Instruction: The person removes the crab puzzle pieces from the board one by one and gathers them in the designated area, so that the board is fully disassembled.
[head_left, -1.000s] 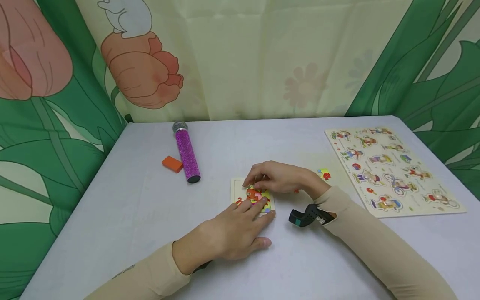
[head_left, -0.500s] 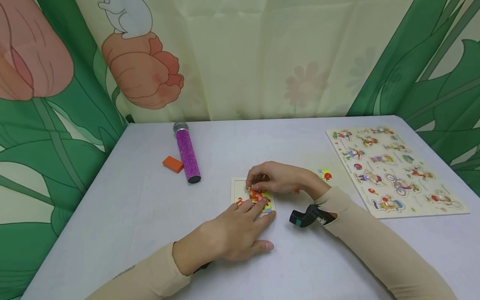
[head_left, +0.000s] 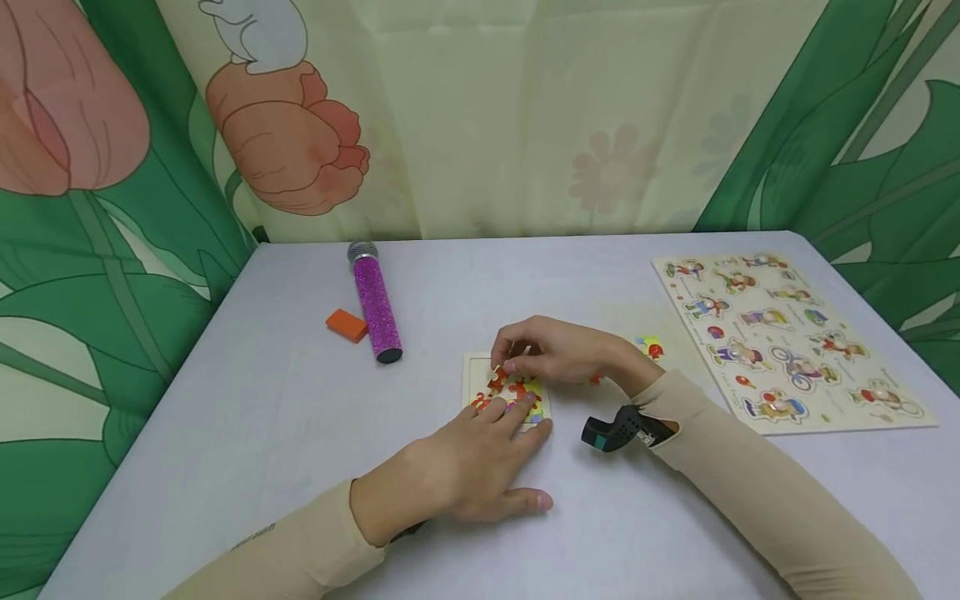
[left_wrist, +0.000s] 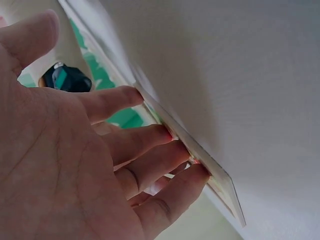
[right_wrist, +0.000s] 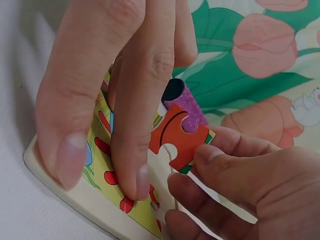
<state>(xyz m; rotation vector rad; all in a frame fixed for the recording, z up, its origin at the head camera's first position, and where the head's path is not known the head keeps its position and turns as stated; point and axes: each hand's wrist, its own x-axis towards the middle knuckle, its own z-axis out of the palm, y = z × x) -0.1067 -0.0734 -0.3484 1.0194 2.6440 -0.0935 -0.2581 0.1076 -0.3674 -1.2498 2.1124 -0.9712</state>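
My left hand (head_left: 465,462) rests its extended fingertips on a small cream jigsaw board (head_left: 476,372), its thumb held out to the side. In the left wrist view, the fingertips touch the board's face near its edge. My right hand (head_left: 558,350) is over the board's far side. Between thumb and index finger it pinches an orange jigsaw piece (right_wrist: 182,137) with a dark curved line and a green edge. This piece is tilted up off the board, and bare cream base shows beneath it. Yellow and red picture pieces lie under the left fingers.
Left of the board lie a purple glitter microphone (head_left: 377,308) and an orange block (head_left: 347,326) beside it. A large cream picture puzzle board (head_left: 787,350) fills the table's right side. A loose yellow and red piece (head_left: 650,347) lies behind my right wrist.
My right fingers have lifted the orange jigsaw piece out of the picture and tilted it, rising slightly. My left hand stays on the board, its thumb spread a little further.
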